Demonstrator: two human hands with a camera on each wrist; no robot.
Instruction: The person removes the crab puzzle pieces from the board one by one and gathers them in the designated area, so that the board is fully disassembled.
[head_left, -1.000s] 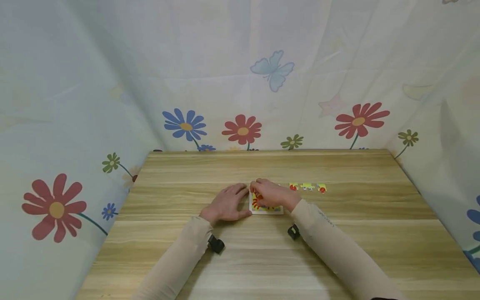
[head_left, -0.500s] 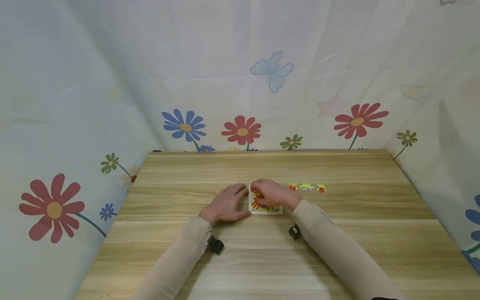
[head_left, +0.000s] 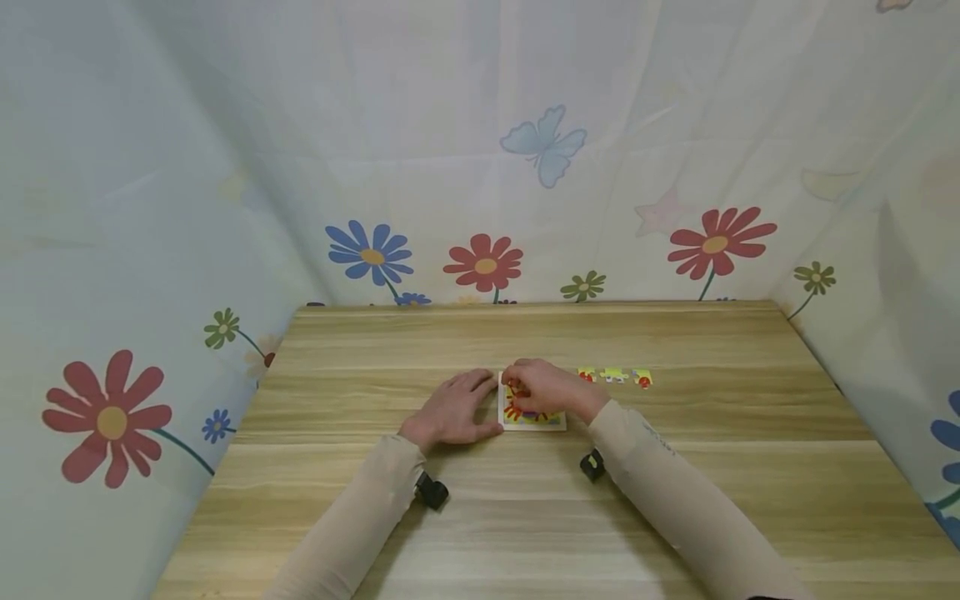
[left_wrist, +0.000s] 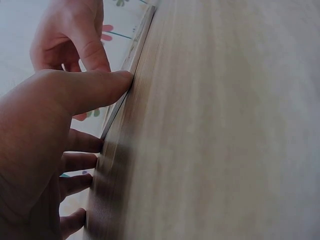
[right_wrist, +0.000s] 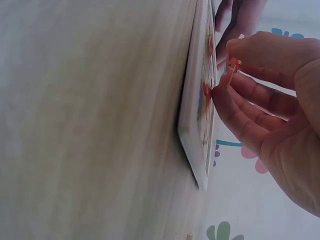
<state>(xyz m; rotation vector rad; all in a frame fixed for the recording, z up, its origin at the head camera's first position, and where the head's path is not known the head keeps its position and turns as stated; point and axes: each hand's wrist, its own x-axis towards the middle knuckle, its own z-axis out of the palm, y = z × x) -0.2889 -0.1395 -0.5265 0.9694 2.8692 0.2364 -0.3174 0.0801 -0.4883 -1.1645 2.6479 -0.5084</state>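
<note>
A small square jigsaw puzzle board (head_left: 551, 427) with a white border and a red, yellow and blue picture lies flat at mid-table. My left hand (head_left: 450, 410) rests at its left side, fingers spread on the tabletop. In the left wrist view, the thumb (left_wrist: 112, 82) touches the board's edge. Over the picture, my right hand (head_left: 551, 387) pinches a small puzzle piece (right_wrist: 233, 66) with red on it between thumb and fingertips. The piece stands tilted, close to the board's surface. My right hand covers much of the upper part of the picture.
Several loose yellow puzzle pieces (head_left: 615, 376) lie in a row right of the board, the nearest beside my right wrist. The wooden table (head_left: 510, 517) ends at a white flowered curtain (head_left: 420, 167) at the back and sides. A black wrist camera (head_left: 432, 492) hangs under each forearm.
Both hands stay almost where they were. My right fingers shift only slightly over the board, still pinching the piece; the board and loose pieces keep their places.
</note>
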